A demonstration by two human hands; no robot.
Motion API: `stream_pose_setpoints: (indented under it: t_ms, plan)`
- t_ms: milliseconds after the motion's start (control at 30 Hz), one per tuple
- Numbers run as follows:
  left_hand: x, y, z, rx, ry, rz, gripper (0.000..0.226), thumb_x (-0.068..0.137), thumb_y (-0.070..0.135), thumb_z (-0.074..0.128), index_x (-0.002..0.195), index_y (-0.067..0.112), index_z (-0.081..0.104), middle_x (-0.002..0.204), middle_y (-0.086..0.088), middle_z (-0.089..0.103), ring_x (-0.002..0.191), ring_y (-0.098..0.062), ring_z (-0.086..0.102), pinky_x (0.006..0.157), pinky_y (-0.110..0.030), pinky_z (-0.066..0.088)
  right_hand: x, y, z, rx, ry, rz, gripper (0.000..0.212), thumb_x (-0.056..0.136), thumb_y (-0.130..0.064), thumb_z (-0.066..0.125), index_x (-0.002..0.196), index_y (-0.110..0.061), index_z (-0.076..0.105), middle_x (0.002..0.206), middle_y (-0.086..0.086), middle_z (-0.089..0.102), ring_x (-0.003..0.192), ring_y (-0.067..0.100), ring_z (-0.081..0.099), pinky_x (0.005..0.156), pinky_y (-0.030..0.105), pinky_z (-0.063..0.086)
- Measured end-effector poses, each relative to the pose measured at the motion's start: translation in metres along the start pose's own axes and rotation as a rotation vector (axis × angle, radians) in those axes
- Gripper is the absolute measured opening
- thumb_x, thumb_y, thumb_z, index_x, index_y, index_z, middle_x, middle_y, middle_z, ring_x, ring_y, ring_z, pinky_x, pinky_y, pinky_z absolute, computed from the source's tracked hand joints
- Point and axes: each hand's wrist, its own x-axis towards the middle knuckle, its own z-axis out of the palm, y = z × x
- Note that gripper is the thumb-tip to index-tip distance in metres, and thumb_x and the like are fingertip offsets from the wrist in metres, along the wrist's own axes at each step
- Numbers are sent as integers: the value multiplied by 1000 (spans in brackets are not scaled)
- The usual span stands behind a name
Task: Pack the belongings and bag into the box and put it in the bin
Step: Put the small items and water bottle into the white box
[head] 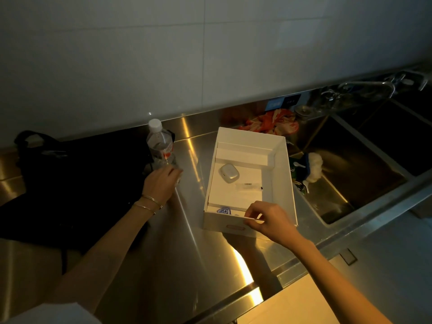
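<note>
At the near rim of the box, the right hand (266,220) has its thumb and fingertips pinched on the cardboard wall, the other fingers loosely bent, as if steadying it. Over to the left, the left hand (161,183) has its fingers curled round the lower part of a water bottle (160,143), which stands roughly upright on the table (187,265) with its white cap pointing up and away. Two thin bracelets (149,203) sit on that wrist.

The white box (281,178) lies to the right of the bottle, near it but not touching. It is open at the top, and its long side runs away from the person. The left hand is the nearer one to the bottle, so I would guess the next move is a short carry to the right over the box's left wall. The bottle would probably need tipping to lie along the length of the box.

Inside, a small rounded earbud case (228,173) rests on white paper packaging, and that leaves free room on the right side.

The black bag (77,174) lies slumped on the table left of the bottle, not yet packed. Beyond the box is a crumpled orange cloth (273,123), and to the right a steel sink (362,164). I can see no bin.
</note>
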Motion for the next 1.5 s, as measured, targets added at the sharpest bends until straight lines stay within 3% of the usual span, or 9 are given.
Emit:
stream_pose_setpoints:
  t_ms: [100,233,367,500,867,967,1167,1300,1500]
  plan:
    - [3,15,-25,-85,177,20,31,69,7,74,99,8,66,88,-13,66,71,-27,63,57,-31,51,-1,1,-2,-63,-8,-26,8,85,-25,62,91,-18,63,90,-1,64,77,10,56,72,22,50]
    - [20,50,-57,-136,280,186,36,68,9,73,103,8,64,92,-13,66,79,-26,62,68,-32,51,-4,2,-2,-143,25,-67,11,86,-28,61,91,-19,62,90,0,64,76,10,54,68,21,47]
    - [41,96,-61,-206,83,345,44,70,14,72,112,12,61,102,-11,62,87,-25,59,71,-34,53,-15,9,-5,-207,98,-65,11,83,-29,64,87,-19,61,87,-1,64,79,15,60,65,30,52]
    - [61,131,-43,-136,-184,330,42,84,23,59,125,20,52,120,-3,52,107,-20,47,86,-30,44,-24,18,-9,-243,116,-11,14,83,-34,63,89,-23,59,89,-4,63,83,13,60,64,30,52]
    - [72,147,2,-27,-548,262,50,83,30,62,130,21,47,131,-6,46,115,-24,45,95,-38,44,-24,12,-8,-337,94,-60,22,89,-35,50,98,-17,57,96,4,60,85,19,57,69,32,51]
    - [58,125,-14,-55,-430,233,57,79,39,66,129,23,47,132,-5,46,121,-23,40,100,-37,39,-18,11,-4,-315,90,-87,25,90,-39,48,99,-17,57,95,3,60,83,17,55,66,28,47]
    - [10,59,-53,-184,34,-134,49,70,9,73,116,8,58,122,-18,54,112,-36,48,92,-47,44,-5,13,13,-358,145,-149,46,85,-57,28,91,-22,57,83,0,62,71,15,56,55,25,42]
    - [2,20,-54,-135,57,-399,61,70,9,75,125,1,48,126,-26,47,112,-43,44,89,-51,44,-4,16,22,-418,235,-166,63,88,-65,10,85,-25,59,72,-5,63,60,11,57,45,21,41]
    - [24,-2,-33,-211,97,-497,80,72,18,76,137,4,32,133,-27,38,114,-43,42,86,-52,47,-2,16,24,-419,270,-140,60,89,-64,10,79,-27,56,68,-8,62,55,8,55,42,23,45]
